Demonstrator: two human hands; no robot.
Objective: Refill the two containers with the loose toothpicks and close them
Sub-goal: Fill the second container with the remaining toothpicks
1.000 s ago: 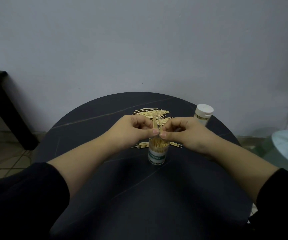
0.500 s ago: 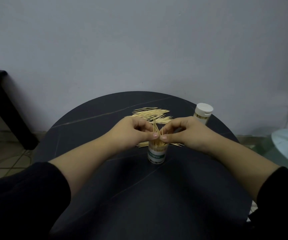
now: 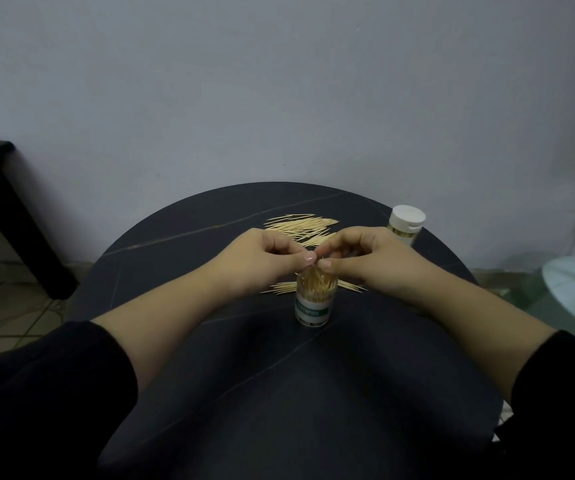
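On the round dark table point(image 3: 279, 393), near the middle, an open container point(image 3: 313, 303) is standing up straight. It is clear on top, and a white and green label is going around its lower part. Standing toothpicks point(image 3: 315, 287) are filling it, and their tops are poking out of its mouth.

Both hands are meeting right over that mouth. The left hand point(image 3: 262, 263) is curling its fingers and is pinching the tops of the standing toothpicks with its thumb. The right hand point(image 3: 369, 263) is doing the same from the other side. The two thumb tips are almost touching each other. How many sticks each hand is holding is too small to tell.

Behind the open container, a few loose toothpicks point(image 3: 279, 288) are lying flat on the table and are sticking out to both sides. Farther back, a bigger pile of toothpicks point(image 3: 300, 224) is lying near the far edge.

At the far right side of the table, a closed container point(image 3: 404, 227) with a white cap is standing, well apart from the open one.

Black sleeves point(image 3: 47, 393) are covering both arms. A dark bench point(image 3: 9, 209) is standing off to the left by the wall.
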